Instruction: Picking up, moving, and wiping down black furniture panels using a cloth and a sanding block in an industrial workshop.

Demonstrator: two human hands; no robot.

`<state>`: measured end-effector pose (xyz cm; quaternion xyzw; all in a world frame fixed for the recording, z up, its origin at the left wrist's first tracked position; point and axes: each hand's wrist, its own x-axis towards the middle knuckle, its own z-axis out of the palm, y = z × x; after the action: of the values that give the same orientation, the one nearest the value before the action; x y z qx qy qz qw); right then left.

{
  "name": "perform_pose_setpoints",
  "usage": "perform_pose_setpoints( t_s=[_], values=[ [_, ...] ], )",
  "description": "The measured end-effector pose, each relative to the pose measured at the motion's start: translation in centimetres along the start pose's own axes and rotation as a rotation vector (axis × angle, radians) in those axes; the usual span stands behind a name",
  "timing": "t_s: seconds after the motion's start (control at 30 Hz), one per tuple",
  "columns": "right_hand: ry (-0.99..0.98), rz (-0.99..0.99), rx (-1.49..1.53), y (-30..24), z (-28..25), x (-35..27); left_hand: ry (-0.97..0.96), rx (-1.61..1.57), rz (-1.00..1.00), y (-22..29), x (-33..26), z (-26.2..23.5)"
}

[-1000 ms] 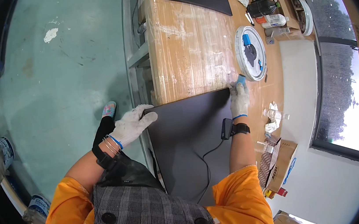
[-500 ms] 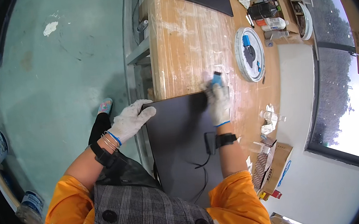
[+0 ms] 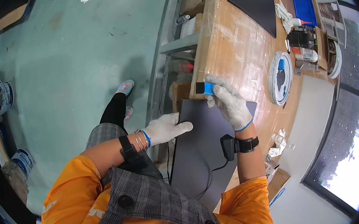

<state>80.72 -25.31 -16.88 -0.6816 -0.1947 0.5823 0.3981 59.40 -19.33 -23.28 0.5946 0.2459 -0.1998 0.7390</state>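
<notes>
Our wooden worktop point(image 3: 238, 61) is holding a dark panel point(image 3: 200, 154), poking past its left edge. Our right hand point(image 3: 230, 103) is pinching a blue block point(image 3: 208, 88); we can't tell if our left hand point(image 3: 164, 129) is gripping. We should be keeping the panel still.

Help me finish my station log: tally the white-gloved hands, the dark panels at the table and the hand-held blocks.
White-gloved hands: 2
Dark panels: 2
Hand-held blue-and-black block: 1
Total: 5
</notes>
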Motion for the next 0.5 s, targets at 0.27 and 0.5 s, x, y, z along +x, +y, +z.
perform_pose_setpoints(
  t_s=[0.27, 0.5],
  values=[
    [0.072, -0.090, -0.483, -2.6, 2.6, 3.2, -0.033, -0.109, 0.208, -3.0, 1.5, 0.9],
    [-0.151, -0.019, -0.505, -3.4, 4.1, 4.9, -0.037, -0.038, 0.184, -2.8, 1.2, 0.5]
  ],
)
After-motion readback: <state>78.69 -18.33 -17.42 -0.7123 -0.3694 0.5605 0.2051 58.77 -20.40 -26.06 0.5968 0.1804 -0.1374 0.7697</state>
